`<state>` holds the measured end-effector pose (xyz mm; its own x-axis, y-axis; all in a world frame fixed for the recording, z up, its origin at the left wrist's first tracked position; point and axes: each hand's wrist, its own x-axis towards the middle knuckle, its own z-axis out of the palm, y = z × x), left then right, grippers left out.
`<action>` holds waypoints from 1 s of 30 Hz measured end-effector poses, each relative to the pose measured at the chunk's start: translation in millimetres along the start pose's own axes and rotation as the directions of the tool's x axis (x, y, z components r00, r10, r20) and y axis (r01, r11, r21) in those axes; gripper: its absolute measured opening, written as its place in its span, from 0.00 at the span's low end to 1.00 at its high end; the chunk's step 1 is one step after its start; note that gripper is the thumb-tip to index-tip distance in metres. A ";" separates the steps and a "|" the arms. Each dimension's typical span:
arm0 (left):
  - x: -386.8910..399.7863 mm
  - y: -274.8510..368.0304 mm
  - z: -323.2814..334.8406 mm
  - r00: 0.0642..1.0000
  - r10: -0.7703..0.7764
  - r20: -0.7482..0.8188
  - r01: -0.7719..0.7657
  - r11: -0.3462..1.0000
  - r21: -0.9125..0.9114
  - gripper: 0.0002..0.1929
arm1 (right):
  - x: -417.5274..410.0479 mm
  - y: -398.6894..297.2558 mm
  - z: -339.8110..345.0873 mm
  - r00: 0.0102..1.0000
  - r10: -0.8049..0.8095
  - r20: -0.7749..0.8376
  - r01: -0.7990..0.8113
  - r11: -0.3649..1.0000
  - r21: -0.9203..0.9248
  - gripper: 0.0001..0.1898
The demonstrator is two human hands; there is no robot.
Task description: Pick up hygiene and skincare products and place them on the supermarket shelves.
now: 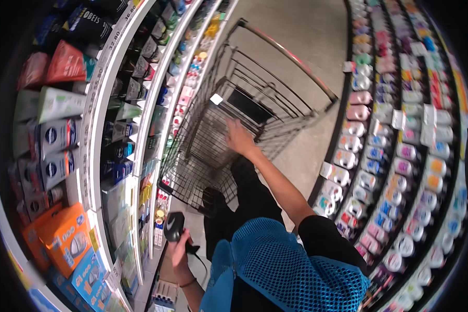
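My left hand [177, 249] grips a black handheld barcode scanner [174, 226] low beside the left shelves, and a thin dark cable [203, 264] runs from it. Out in front, my right hand [240, 137] is stretched over a dark metal shopping cart [197, 156], fingers blurred and spread with nothing visible in them. Whether it touches the wire mesh I cannot tell. Just beyond its fingertips is a small white square [216, 99] at the cart's inner fold-down section. A dark panel [250, 104] sits near the cart's handle [292, 58].
Shelves [95, 117] on the left hold tubes, pouches and orange boxes [68, 238]. To the right, tiered dark shelves [335, 128] carry rows of bottles and packs, with price tags [335, 174] jutting out. The cart stands on the grey aisle floor [316, 35] between them, close to my legs [253, 191].
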<state>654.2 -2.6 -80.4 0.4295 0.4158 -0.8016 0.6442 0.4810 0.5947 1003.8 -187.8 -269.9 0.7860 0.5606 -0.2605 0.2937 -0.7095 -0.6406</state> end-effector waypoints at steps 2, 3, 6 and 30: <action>-5.9 -6.4 22.2 0.983 -0.098 -0.153 0.102 0.995 0.020 0.07 | 85.2 29.8 32.0 0.989 0.137 -0.061 -0.145 0.976 -0.165 0.38; -11.3 -15.7 28.8 0.964 -0.146 -0.224 0.162 0.985 0.055 0.07 | 123.3 35.5 42.7 0.985 0.172 0.035 -0.163 0.970 -0.179 0.38; -19.8 -20.0 70.5 0.955 -0.215 -0.205 0.219 0.976 -0.001 0.06 | 204.5 87.0 76.9 0.949 0.252 0.191 -0.204 0.949 -0.240 0.40; -147.7 -142.0 41.0 0.985 0.097 -0.139 -0.123 0.973 -0.194 0.12 | -151.5 -69.3 24.7 0.873 -0.346 0.344 0.058 0.774 0.631 0.20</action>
<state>525.2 -163.9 -49.0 0.3974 0.5639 -0.7239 0.4511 0.5669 0.6893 850.9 -213.1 -203.9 0.3973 0.8817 -0.2543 -0.0706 -0.2469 -0.9665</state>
